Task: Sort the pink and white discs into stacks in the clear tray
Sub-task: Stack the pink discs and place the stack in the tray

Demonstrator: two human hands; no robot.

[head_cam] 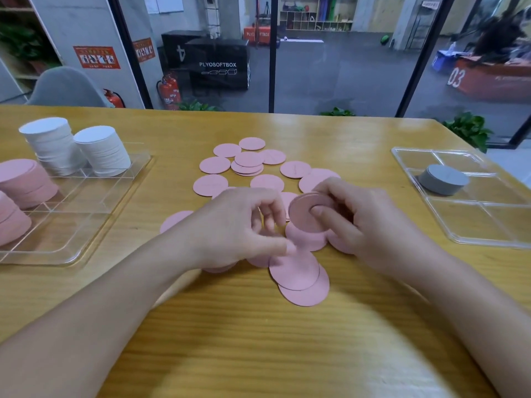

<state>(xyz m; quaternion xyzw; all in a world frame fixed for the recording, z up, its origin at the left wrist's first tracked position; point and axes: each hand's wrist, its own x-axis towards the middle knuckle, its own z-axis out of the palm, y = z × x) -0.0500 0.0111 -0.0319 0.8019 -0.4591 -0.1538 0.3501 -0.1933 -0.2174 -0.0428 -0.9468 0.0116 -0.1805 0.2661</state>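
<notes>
On a wooden table [258,326], at far left, a clear tray [94,208] holds two tall stacks of white discs [77,147] at its back and two shorter pink stacks [23,185] nearer its left edge; its front compartments hold nothing. In the middle of the table, loose pink discs [247,165] lie scattered, some overlapping. Over the nearer ones, the left hand [238,228] hovers with fingers curled; whether its thumb and fingertips are pinching a disc beneath is unclear. Just beside it, the right hand [359,222] grips a small gathered stack of pink discs [309,215], tilted on edge, thumb pressed on its face and fingers wrapped behind. At far right, well apart, a second clear tray [471,222] holds one stack of grey discs [444,179]. The risk, as judged from here: the tilted handful is held only by finger pressure, so adding another disc could let thin discs slip and fan out. Carrying it to the left tray could also nudge the tall white stacks, which lean slightly.
</notes>
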